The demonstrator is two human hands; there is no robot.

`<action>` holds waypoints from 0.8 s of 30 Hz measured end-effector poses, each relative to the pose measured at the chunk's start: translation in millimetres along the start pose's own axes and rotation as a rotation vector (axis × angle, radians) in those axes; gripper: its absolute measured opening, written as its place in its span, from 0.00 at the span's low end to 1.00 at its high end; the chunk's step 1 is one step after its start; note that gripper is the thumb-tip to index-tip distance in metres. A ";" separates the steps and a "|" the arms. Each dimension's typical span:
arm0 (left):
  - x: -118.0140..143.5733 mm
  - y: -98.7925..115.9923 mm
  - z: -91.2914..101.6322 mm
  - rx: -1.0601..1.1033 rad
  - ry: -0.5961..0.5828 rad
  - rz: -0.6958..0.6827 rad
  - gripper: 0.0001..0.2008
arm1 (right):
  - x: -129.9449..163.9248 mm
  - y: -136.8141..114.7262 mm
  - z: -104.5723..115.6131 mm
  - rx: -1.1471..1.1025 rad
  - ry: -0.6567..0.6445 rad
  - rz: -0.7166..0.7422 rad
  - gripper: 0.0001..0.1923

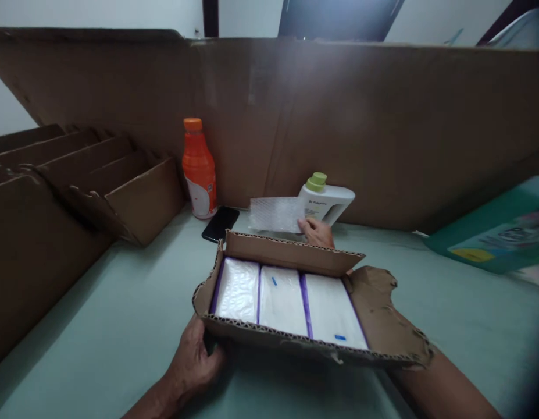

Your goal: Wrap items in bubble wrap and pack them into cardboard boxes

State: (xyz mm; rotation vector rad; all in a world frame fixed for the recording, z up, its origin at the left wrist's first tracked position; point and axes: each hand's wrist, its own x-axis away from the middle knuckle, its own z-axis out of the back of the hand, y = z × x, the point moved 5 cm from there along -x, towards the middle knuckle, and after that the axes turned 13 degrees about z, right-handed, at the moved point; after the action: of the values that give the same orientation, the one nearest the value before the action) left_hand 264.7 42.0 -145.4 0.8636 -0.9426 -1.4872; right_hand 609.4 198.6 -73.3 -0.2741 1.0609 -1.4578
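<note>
In the middle of the head view is a small, open, torn-edged cardboard box (382,308), tilted towards me. Inside it, several white packs with purple edges (281,299) lie side by side under clear film. My left hand (197,361) grips the box's near left corner, its fingers partly hidden underneath. The right forearm passes beneath the box's right end. Beyond the far wall, my right hand (319,231) pinches the right edge of a piece of bubble wrap (275,214). The wrap overlaps a white bottle with a green cap (334,201).
An orange bottle (199,174) and a black phone (220,224) are at the back. Cardboard trays with dividers (142,203) stand at left. A green container (496,233) leans at right. A tall cardboard wall (382,134) closes off the back of the pale green surface (134,302).
</note>
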 end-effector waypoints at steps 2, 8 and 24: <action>-2.3 5.5 1.8 0.024 0.007 -0.037 0.20 | 33.3 -3.1 38.3 0.003 0.089 -0.014 0.17; -4.5 8.0 6.8 0.055 -0.013 -0.060 0.16 | 185.7 1.9 161.9 0.076 0.341 -0.187 0.23; 13.8 16.7 36.5 0.098 -0.084 0.077 0.37 | 344.2 -125.4 133.1 0.015 -0.033 0.164 0.09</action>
State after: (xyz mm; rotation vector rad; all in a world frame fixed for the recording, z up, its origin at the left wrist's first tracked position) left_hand 236.9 30.7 -115.3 0.8307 -1.1072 -1.4298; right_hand 544.6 -185.2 -51.3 -0.1956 1.0215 -1.3097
